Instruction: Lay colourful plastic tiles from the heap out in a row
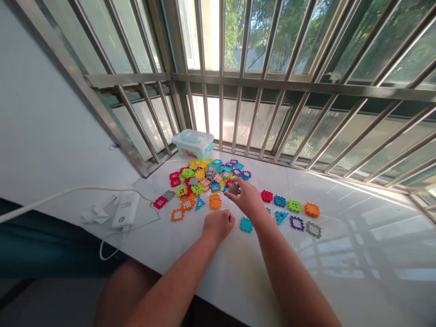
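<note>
The plastic tiles [197, 188] show red, orange, yellow, green, teal, purple and grey, with latticed centres.

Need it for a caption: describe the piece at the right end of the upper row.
Below the barred window, on the white sill, colourful plastic pieces lie in a heap. Right of the heap and the right hand, four pieces sit in a row: red, blue, green, then orange. That orange piece ends the row, scalloped all round, the only orange one away from the heap.

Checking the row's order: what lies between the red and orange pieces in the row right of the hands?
Head view: a blue piece and a green piece.
</note>
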`<state>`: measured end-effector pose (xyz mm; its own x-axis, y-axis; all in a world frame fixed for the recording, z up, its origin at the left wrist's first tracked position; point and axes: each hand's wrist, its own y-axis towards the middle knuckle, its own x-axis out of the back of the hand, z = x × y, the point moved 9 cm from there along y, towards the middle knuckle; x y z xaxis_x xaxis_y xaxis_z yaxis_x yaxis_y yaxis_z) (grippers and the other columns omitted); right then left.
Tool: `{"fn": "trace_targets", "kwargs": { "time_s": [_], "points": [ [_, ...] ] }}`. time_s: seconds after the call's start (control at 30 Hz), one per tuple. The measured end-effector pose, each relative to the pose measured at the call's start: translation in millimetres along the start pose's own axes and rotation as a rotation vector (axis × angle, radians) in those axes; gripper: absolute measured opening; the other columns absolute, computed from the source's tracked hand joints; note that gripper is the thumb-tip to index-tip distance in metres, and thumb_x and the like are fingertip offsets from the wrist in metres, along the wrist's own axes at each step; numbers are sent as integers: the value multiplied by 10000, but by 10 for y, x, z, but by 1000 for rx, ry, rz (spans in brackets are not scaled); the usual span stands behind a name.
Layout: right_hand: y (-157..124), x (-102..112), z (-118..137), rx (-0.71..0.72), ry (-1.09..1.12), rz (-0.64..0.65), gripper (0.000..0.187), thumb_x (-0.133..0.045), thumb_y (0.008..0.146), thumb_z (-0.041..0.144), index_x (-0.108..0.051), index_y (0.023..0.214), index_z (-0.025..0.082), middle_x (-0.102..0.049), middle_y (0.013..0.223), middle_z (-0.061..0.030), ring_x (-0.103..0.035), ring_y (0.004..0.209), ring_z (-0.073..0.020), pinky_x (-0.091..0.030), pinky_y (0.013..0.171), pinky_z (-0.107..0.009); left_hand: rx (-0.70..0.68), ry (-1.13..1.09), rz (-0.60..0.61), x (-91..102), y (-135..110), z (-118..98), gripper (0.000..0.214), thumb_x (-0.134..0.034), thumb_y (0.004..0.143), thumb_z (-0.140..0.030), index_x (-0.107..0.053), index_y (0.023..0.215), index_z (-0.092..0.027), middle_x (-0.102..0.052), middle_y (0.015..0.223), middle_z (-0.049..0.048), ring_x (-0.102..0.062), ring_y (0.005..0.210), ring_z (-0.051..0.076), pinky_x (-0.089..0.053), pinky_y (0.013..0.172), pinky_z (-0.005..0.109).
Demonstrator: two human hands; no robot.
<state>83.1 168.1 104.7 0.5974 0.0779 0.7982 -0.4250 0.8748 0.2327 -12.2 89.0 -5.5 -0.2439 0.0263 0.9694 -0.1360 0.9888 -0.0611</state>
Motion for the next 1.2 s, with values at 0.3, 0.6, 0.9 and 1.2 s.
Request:
{"fn": "trace_targets", "kwargs": {
  "time_s": [0.3, 0.6, 0.9, 1.2],
  "points": [
    [-401, 555, -1000, -147, -363, 116, 392, -787, 885, 507, -664, 1164, 261, -686, 1214, -105, -689, 986, -247, -473, 791, -322, 29, 40, 3, 15, 3, 6, 400, -415, 1032, -397, -787, 1009, -255, -793, 990, 100, -734, 919, 253, -469, 769, 327],
    [-506, 260, -1388, -172, -421, 332, 471, -874, 815, 459, -670, 1177, 236, -742, 1150, -88, -691, 1028, -256, -441, 758, -293, 34, 63, 9, 29, 5, -3, 404, -415, 1031, -408, -791, 1001, -263, -787, 975, 102, -726, 914, 259, -466, 776, 326],
    [-527, 162, -1421, -177, -455, 342, 451, -845, 846, 419, -682, 1220, 227, -686, 1252, -127, -690, 1074, -263, -471, 795, -297, 49, 60, 9, 31, 1, -3, 400, -418, 1027, -410, -786, 996, -258, -787, 971, 101, -725, 908, 257, -452, 758, 320],
    [-520, 95, -1352, -138, -456, 352, 376, -819, 877, 401, -710, 1200, 242, -685, 1244, -117, -694, 1074, -255, -486, 823, -299, 48, 61, 0, 23, 6, 2, 393, -420, 1025, -404, -783, 979, -259, -786, 962, 92, -719, 899, 246, -445, 751, 312]
  ]
}}
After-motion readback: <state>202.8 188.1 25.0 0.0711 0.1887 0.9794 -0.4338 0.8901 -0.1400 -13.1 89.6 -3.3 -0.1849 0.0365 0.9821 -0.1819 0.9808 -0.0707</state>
